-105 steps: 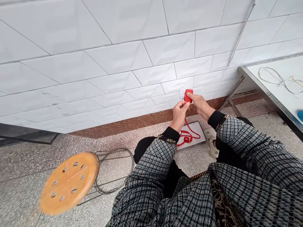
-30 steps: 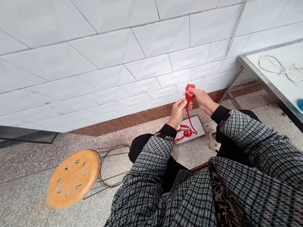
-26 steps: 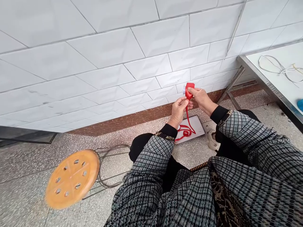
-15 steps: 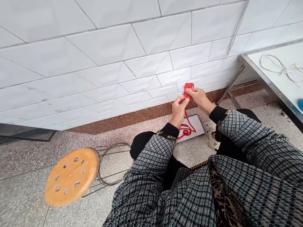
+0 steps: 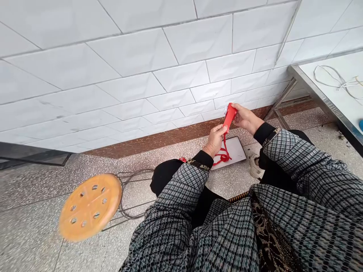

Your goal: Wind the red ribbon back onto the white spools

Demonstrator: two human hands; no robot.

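Observation:
My right hand (image 5: 245, 118) is closed on a roll of red ribbon (image 5: 231, 110), whose pale core shows on its left side. A flat length of red ribbon (image 5: 228, 120) stretches from the roll down to my left hand (image 5: 216, 138), which pinches it between thumb and fingers. Below that hand the ribbon hangs narrow and bunched. Its loose loops (image 5: 223, 157) lie on a white, dark-edged board (image 5: 237, 149) on the floor. My left sleeve and knee hide part of the board.
An orange round stool (image 5: 90, 207) with wire legs lies on its side at the left. A metal-edged table (image 5: 314, 88) with thin white cables (image 5: 337, 77) stands at the right. The white tiled wall (image 5: 181, 49) rises in front. A shoe (image 5: 256, 166) is beside the board.
My hands have moved apart, the right one up and right, the left one down. A longer flat stretch of red ribbon now shows between them. The loops on the board have shifted.

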